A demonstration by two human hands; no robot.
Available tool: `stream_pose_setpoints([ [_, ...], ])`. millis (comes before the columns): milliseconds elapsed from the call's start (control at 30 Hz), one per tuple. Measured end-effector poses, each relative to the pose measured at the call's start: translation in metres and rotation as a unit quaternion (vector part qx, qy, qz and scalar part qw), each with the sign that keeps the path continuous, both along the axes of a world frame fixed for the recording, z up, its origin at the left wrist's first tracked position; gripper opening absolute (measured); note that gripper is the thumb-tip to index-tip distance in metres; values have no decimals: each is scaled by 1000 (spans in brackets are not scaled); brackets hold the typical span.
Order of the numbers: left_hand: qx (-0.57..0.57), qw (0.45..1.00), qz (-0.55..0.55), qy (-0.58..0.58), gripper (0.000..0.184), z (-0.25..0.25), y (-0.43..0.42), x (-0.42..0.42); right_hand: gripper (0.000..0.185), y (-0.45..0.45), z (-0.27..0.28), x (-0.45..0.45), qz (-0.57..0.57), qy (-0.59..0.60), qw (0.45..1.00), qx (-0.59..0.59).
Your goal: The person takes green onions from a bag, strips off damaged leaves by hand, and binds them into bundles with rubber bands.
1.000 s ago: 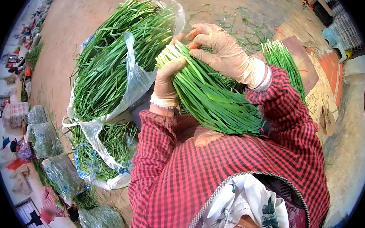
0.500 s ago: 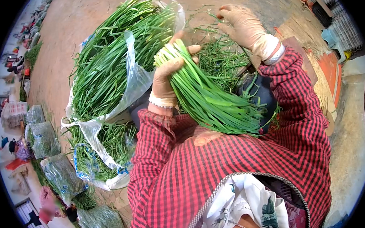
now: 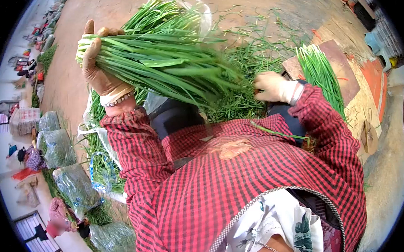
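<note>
My gloved left hand grips a thick bunch of green stalks by its pale ends, up at the left. The leafy end points right and is blurred. Below and to the right, my gloved right hand has its fingers curled down at a heap of loose green leaves; whether they hold anything is hidden. Behind the held bunch, more stalks lie in an open plastic bag. A second bunch lies on a brown board at the right.
Filled clear bags stand in a row at the left, with a person in pink beside them and another person further up. A blue plastic stool is at the upper right. A sandal lies at the right.
My left hand has swung left and up with the bunch, which now lies more level. My right hand has come down from the upper right to the loose leaves.
</note>
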State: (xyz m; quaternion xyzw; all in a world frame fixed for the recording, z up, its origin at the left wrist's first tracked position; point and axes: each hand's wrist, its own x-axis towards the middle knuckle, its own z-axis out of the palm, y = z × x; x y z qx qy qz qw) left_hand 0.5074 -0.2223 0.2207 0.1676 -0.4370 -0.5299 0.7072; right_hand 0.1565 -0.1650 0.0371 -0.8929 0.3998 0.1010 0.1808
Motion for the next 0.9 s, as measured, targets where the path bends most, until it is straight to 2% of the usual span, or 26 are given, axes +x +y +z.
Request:
stream_pose_setpoints([
  [33,2,1000,5,14,50,1,2,5,39,-2,-4,-19,-79,20,992,92],
  [100,18,999,25,16,48,-4,4,13,33,-14,10,-34,-200,20,976,79],
  [133,25,999,32,18,48,-6,6,11,31,-10,36,-33,-258,-67,964,-9],
  [167,33,999,37,21,49,-8,7,5,32,-19,28,-39,-279,-243,928,-55],
  [267,54,998,37,4,54,-21,4,-8,22,-13,102,6,-222,-479,831,-175],
  [333,63,997,38,-28,57,-27,1,-19,22,-4,135,38,-105,-515,823,-213],
  [400,81,997,7,7,55,-32,2,-35,35,3,143,67,-30,-440,840,-316],
  [433,90,995,-15,37,55,-32,5,-43,34,6,144,78,-23,-425,841,-333],
  [533,112,993,-13,22,52,-34,8,-53,23,-1,135,86,-15,-400,851,-340],
  [600,117,992,-18,35,53,-36,8,-51,15,-5,132,87,-20,-430,851,-301],
  [700,128,992,-4,6,55,-37,7,-50,13,4,134,89,-50,-445,863,-234],
  [800,110,988,65,-87,56,-37,6,-53,15,10,138,87,-77,-426,881,-191],
  [900,120,985,103,-76,54,-31,3,-45,14,13,133,73,-72,-412,892,-169],
])
